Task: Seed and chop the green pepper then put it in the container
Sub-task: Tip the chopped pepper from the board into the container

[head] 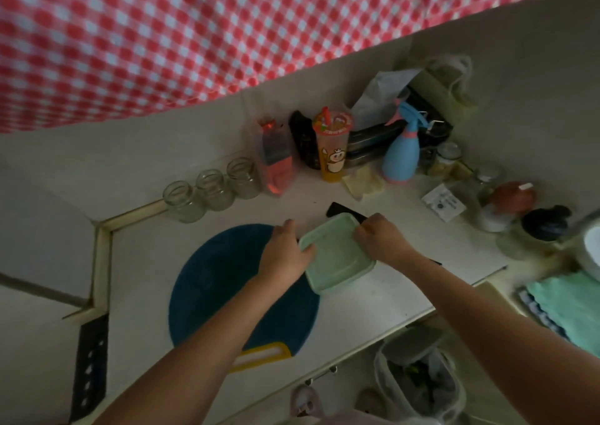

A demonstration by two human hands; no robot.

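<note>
A pale green square container (336, 255) with its lid on sits on the white counter, at the right edge of the round blue cutting board (220, 281). My left hand (285, 252) grips its left rim, fingers curled over the edge. Over at the far right corner, my right hand (378, 237) pinches the lid's edge. A dark knife handle (341, 210) pokes out behind the container. No green pepper shows; the lid hides the inside.
Three empty glass jars (211, 190) stand behind the board. Bottles, a cartoon cup (332, 146) and a blue spray bottle (401, 151) crowd the back right. A bin (418, 376) sits below the counter edge. A teal cloth (568, 304) lies at the right.
</note>
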